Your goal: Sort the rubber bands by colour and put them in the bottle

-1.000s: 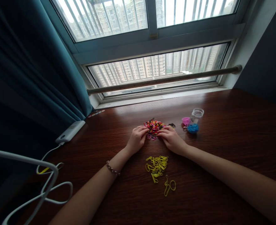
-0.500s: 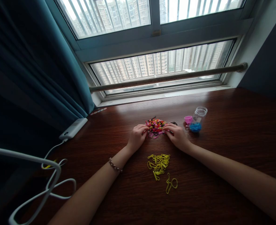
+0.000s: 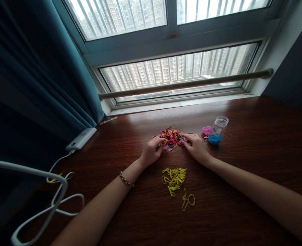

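A pile (image 3: 174,137) of small bands, mixed in red, pink, black, orange and yellow, lay on the tabletop (image 3: 130,136) between the person's two hands, toward the window side. Its edges were loose, with a few pink loops spilling out at the near side.

The left hand (image 3: 151,150) was at the pile's left edge, thumb and forefinger narrow, with a speck of yellow at their tips; whether a band was held there I cannot tell. The right hand (image 3: 197,148) reached in from the other side, its fingertips at the pile's right edge and its thumb a little apart from the fingers; I cannot tell whether it held anything.

Nearer the person, well clear of the pile, lay a cluster of yellow bands (image 3: 175,178), with a few more just beside it, one of them a round loop (image 3: 191,195).

Beyond the right hand stood a clear, lidless jar (image 3: 219,125) with blue bands (image 3: 214,138) at its bottom. A pink cup (image 3: 207,130) sat just beside it, on its left.

A braided bracelet (image 3: 126,180) circled the left wrist. Farther left, a white device (image 3: 81,139) lay by the blue curtain (image 3: 74,78), a cable (image 3: 60,160) joined to its near end. Behind the tabletop, a bar (image 3: 186,84) crossed in front of the window (image 3: 173,43).
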A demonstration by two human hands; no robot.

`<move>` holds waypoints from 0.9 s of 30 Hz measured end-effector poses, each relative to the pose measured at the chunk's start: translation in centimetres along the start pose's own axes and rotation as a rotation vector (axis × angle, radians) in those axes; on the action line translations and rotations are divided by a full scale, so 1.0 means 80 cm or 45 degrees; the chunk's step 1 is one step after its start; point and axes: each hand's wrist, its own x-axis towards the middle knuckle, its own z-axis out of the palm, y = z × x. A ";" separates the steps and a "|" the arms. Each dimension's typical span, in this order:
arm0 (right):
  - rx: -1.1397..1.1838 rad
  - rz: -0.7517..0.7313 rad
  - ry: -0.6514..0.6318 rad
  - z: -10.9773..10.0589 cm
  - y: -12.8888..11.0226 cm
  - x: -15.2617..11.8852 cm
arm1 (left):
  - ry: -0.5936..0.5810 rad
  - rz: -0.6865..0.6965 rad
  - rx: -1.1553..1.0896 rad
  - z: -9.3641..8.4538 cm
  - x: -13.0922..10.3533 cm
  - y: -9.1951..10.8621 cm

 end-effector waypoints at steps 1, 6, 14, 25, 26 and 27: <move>-0.028 -0.039 -0.009 0.000 -0.001 0.000 | -0.026 0.006 -0.039 0.000 -0.001 0.003; -0.060 -0.355 -0.217 0.000 -0.009 -0.004 | -0.061 -0.015 -0.133 0.003 -0.003 0.013; -0.189 -0.444 -0.317 0.003 -0.011 -0.008 | -0.001 -0.055 -0.100 0.003 0.001 0.009; -0.033 -0.359 -0.183 0.003 -0.006 -0.006 | 0.160 -0.402 -0.096 0.004 0.003 -0.014; -0.020 -0.354 -0.166 0.001 -0.008 -0.005 | 0.179 -0.411 -0.104 0.004 0.004 -0.015; -0.009 -0.359 -0.147 -0.001 -0.011 -0.005 | 0.199 -0.409 -0.109 0.004 0.004 -0.015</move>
